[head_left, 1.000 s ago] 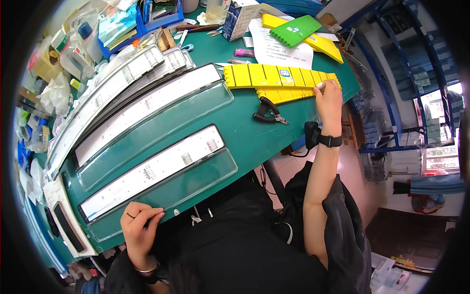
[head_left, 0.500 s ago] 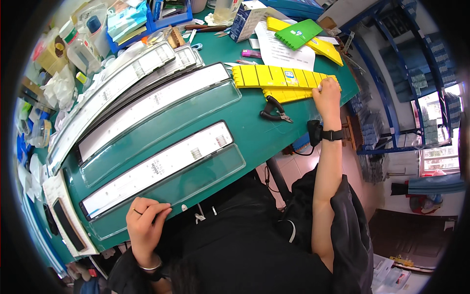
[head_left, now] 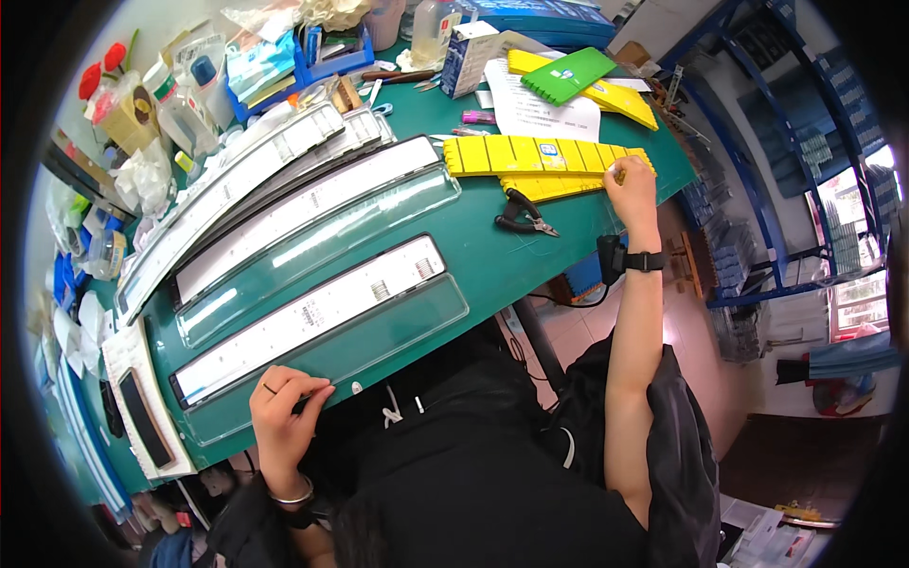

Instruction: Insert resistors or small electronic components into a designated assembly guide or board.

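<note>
My right hand (head_left: 632,194) is at the right end of the upper yellow ridged strip (head_left: 516,156), fingers curled and pinched. Whether they grip the strip or something small is hidden. A second yellow strip (head_left: 544,186) shows partly beneath it. Left of that hand lie black-handled cutting pliers (head_left: 523,216). My left hand (head_left: 287,417) is by the table's front edge, thumb and forefinger pressed together; what they hold, if anything, I cannot make out. Just beyond it lies a long white panel with a black edge (head_left: 331,308), beside a clear plastic cover (head_left: 402,327).
More long white panels (head_left: 312,208) overlap at the left. A green ridged piece (head_left: 568,76) crosses another yellow strip at the back, over a printed sheet (head_left: 540,114). A blue bin (head_left: 327,62), bottles and a small carton (head_left: 469,62) stand along the back. A black phone-like slab (head_left: 145,417) lies far left.
The whole view has shifted slightly, so the table's things sit a little differently in it. My right hand's fingers have curled in slightly at the yellow strip's end; my left hand stays pinched.
</note>
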A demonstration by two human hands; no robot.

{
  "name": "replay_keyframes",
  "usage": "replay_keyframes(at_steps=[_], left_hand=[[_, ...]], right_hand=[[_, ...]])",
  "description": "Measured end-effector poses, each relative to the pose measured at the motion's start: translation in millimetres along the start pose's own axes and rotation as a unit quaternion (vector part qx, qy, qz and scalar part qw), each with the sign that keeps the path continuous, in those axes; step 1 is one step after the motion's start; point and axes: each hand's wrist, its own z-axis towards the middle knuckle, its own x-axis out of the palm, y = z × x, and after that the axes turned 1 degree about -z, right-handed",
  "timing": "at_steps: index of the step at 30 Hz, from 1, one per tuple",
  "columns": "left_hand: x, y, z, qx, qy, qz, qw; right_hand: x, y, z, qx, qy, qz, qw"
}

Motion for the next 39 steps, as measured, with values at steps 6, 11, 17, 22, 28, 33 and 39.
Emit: replay_keyframes(at_steps=[6,11,17,22,28,33,39], left_hand=[[3,-5,0,-0.017,-0.007,0.014,1.0],[3,-6,-1,-0.022,-0.004,0.016,1.0],[5,0,-2,0.025,-0.026,0.017,0.999],[4,1,-4,0.034,-0.029,0.014,0.999],[4,1,-5,0.045,-0.035,0.023,0.998],[6,0,-2,0.047,-0.041,0.031,0.998],[8,0,0,0.043,-0.038,0.023,0.998]], right_hand=[[6,1,7,-0.033,0.04,-0.1,0.994],[3,13,7,-0.046,0.043,-0.118,0.991],[0,-4,13,-0.013,0.071,-0.07,0.995],[-2,4,11,-0.045,0.075,-0.104,0.991],[2,2,11,-0.089,0.082,-0.134,0.984],[6,15,19,-0.079,0.127,-0.229,0.962],[4,16,18,-0.02,0.059,-0.193,0.979]])
